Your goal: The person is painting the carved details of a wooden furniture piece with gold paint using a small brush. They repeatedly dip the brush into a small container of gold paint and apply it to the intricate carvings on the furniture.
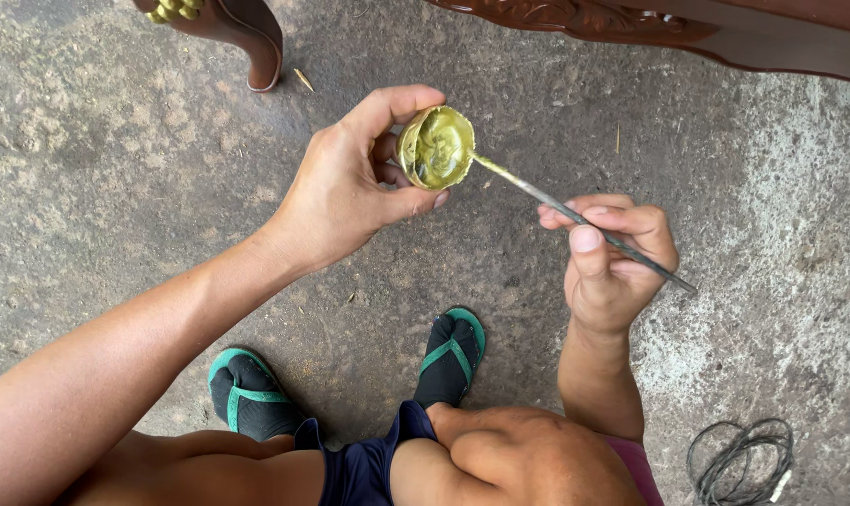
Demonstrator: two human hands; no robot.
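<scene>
My left hand (350, 187) holds a small cup (435, 148) tipped on its side, its mouth turned toward my right; thumb over the top rim, fingers curled under and behind it, so the grip is pinched on the cup. The cup is coated inside and out with yellow-green paint, and it hangs in the air above the concrete floor (116, 159), touching nothing but my fingers and the brush.

My right hand (612, 253) has its grip pressed on a thin brush (575, 214), the stem nipped between thumb and the first fingers like a pen. The stem runs up and left from my fingers to the cup, its near end smeared with the same paint; the tip sits inside the cup's mouth, though I cannot tell whether the bristles touch the bottom. The dark tail of the stem sticks out past my hand to the lower right.

Below my hands are my feet in black socks and green sandals (451, 356). A carved dark wooden leg (251, 42) stands at the top left of the floor, with more carved wood along the top right. A coil of dark wire (739, 459) lies at the bottom right
</scene>
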